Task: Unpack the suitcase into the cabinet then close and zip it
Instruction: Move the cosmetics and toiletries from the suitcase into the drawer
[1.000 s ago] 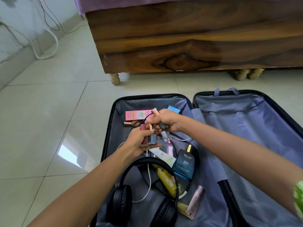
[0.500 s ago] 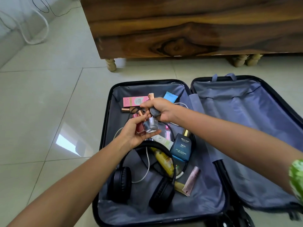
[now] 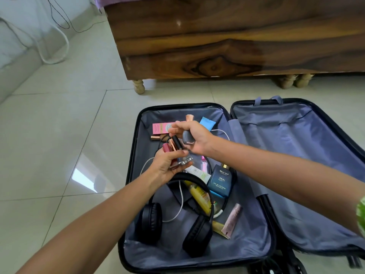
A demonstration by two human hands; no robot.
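An open black suitcase [image 3: 229, 115] with grey lining lies on the floor. Over its left half, my left hand [image 3: 167, 167] holds several small nail polish bottles [image 3: 178, 153], pink, dark-capped and clear. My right hand [image 3: 194, 136] grips a grey nail polish bottle [image 3: 187, 137] with a rose-gold cap, just above the left hand. Inside lie black headphones [image 3: 173, 220], a blue cologne bottle [image 3: 221, 179], a yellow bottle [image 3: 199, 196], a pink box [image 3: 161, 128], a blue sachet [image 3: 207, 122], a pink tube [image 3: 233, 218] and a white cable [image 3: 180, 202].
A dark wooden cabinet [image 3: 227, 46] on turned legs stands right behind the suitcase. The suitcase's right half [image 3: 300, 159] holds nothing visible. Pale tiled floor [image 3: 59, 145] spreads to the left, with cables [image 3: 57, 46] along the wall at the far left.
My right hand has lifted the grey bottle slightly away from the left hand, and its fingers have spread. The camera view has shifted; the suitcase contents lie as before.
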